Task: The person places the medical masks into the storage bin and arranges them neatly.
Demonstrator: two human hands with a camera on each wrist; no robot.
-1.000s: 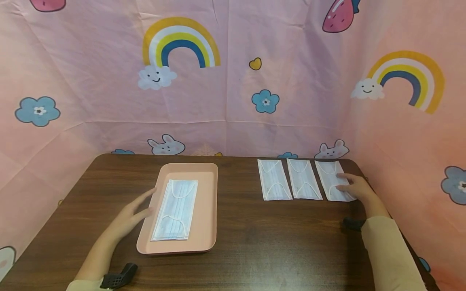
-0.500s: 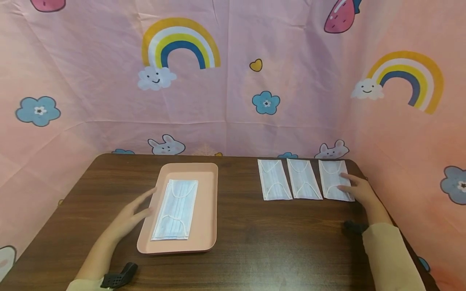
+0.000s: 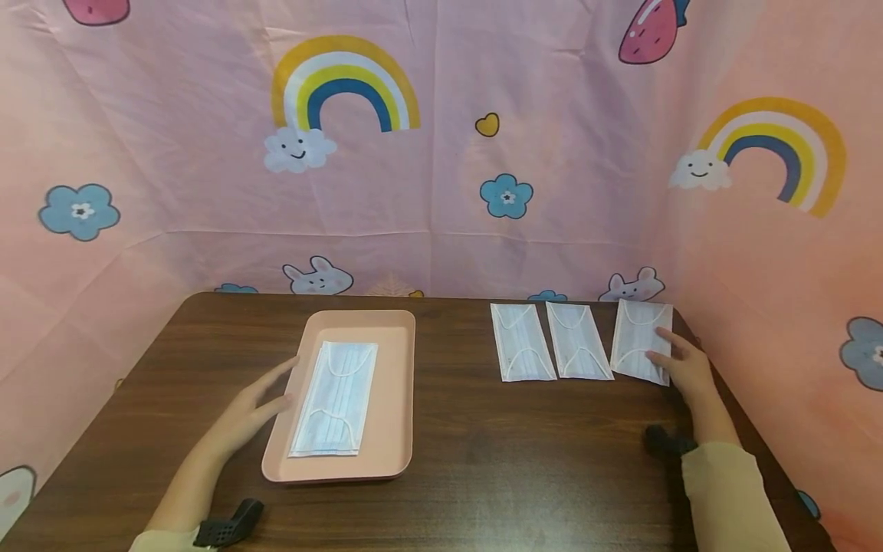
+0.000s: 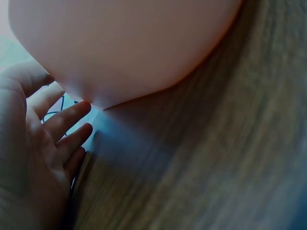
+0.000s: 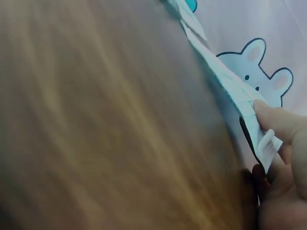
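My right hand (image 3: 692, 374) pinches the right edge of the rightmost face mask (image 3: 636, 341) at the table's far right. In the right wrist view its thumb lies on one face of the mask (image 5: 242, 103), with fingers behind it; the edge is lifted. Two more pale masks, a left one (image 3: 522, 345) and a middle one (image 3: 578, 343), lie flat beside it. My left hand (image 3: 244, 418) touches the left rim of a pink tray (image 3: 396, 445), its fingers loosely extended. Inside the tray lies a light-blue mask (image 3: 334, 395), its ear loops on top; slightly offset edges show at its bottom.
The brown wooden table (image 3: 510, 460) has rounded far corners. A printed pink cloth (image 3: 455, 261) hangs close behind and along both sides. Each wrist wears a black device, such as the left wrist device (image 3: 231, 525).
The rightmost mask has shifted right, away from the middle one, and tilted with its right edge in my right hand. My left hand and the tray have stayed put.
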